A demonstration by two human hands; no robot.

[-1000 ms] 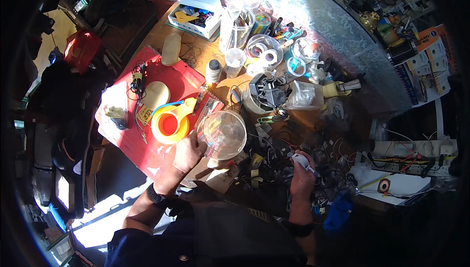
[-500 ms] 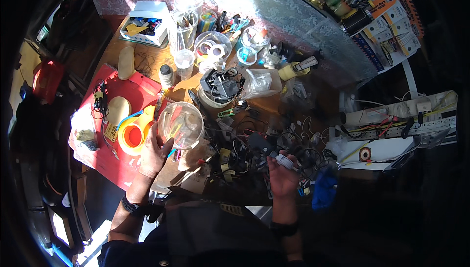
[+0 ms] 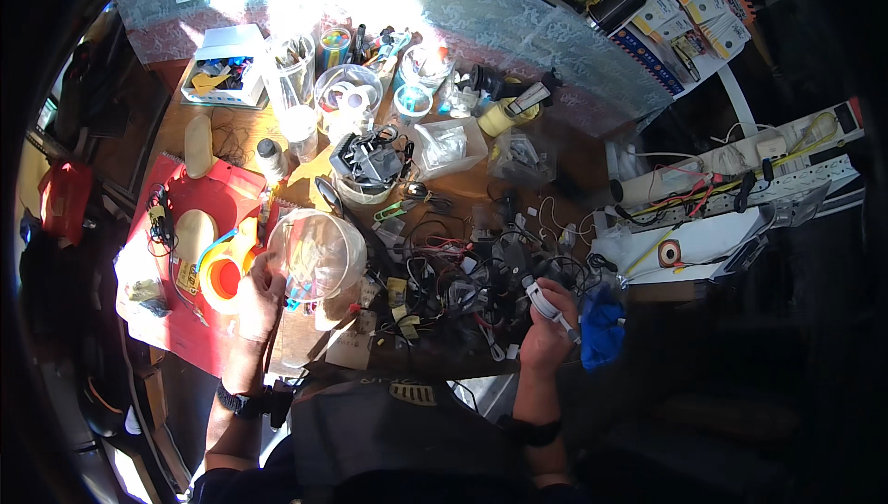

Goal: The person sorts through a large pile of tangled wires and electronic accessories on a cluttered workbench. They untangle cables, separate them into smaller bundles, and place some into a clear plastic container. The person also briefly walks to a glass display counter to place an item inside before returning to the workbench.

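My left hand (image 3: 259, 305) is closed on the near-left edge of a clear round plastic tub (image 3: 319, 250), held tilted over the table. Its contents are hard to make out through the clear wall. Left of that hand stands an orange funnel-like holder (image 3: 224, 280) on a red folder (image 3: 190, 342). My right hand (image 3: 546, 342) is wrapped round a white rounded piece with a short light cable end (image 3: 546, 301), raised at the table's near right. Beyond it lies a tangle of dark cables and adapters (image 3: 462, 287). A blue cloth-like bundle (image 3: 603, 326) is just right of this hand.
Behind the tub, a container of grey plugs (image 3: 370, 160), clear cups (image 3: 301, 129) and a white box of small parts (image 3: 225, 69) crowd the table. A power strip with coloured wires (image 3: 740, 171) lies at the right. A patterned panel (image 3: 527, 28) borders the back.
The whole view has shifted, moving the table leftward in the picture. My right hand has turned and drawn away from the cable pile with the white piece. My left hand still holds the tub.
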